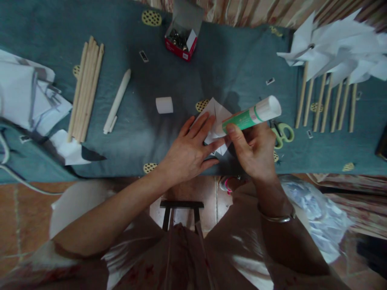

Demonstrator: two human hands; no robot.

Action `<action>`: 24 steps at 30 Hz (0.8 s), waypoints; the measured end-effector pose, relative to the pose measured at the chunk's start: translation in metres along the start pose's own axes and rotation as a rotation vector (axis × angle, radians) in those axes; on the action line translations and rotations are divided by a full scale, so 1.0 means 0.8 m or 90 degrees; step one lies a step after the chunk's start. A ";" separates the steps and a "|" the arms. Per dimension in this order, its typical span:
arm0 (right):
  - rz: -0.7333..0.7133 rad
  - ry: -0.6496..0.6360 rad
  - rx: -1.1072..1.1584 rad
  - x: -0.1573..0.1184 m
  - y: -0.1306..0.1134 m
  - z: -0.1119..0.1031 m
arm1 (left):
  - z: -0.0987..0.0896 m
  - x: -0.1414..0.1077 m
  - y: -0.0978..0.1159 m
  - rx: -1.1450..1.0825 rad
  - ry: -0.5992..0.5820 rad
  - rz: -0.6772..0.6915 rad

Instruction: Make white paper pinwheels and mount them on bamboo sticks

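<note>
My right hand (255, 149) grips a green and white glue stick (246, 119), its uncapped end tilted down onto a piece of folded white paper (222, 112). My left hand (193, 151) lies over the paper's left part with fingers stretched out, pressing it to the table. The hand hides some of the folds. The white glue cap (164, 105) rests to the left, apart from both hands. Green-handled scissors (282, 134) lie just beyond my right hand, their blades mostly hidden.
White paper pinwheels (326, 48) on wooden sticks lie at the right. Toward the left are bundled wooden sticks (86, 90), a white pen (117, 101) and loose paper sheets (18, 88). A red box (178, 51) of small metal pieces stands at the back. A plastic bag (317, 213) sits below the table edge.
</note>
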State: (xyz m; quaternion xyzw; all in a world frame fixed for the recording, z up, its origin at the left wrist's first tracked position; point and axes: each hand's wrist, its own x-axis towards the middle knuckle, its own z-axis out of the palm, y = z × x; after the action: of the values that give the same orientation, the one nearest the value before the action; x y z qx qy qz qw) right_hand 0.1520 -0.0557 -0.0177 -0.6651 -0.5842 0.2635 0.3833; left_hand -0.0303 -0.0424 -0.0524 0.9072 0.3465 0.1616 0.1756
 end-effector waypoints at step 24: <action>0.200 0.060 0.448 0.015 0.005 -0.019 | -0.056 -0.028 -0.089 0.001 0.223 -0.183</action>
State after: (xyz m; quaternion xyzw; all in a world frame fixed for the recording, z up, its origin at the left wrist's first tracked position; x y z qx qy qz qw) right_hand 0.1685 -0.0471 -0.0109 -0.5856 -0.3306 0.4727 0.5695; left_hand -0.1051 0.0013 -0.0474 0.8065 0.4978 0.2900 0.1330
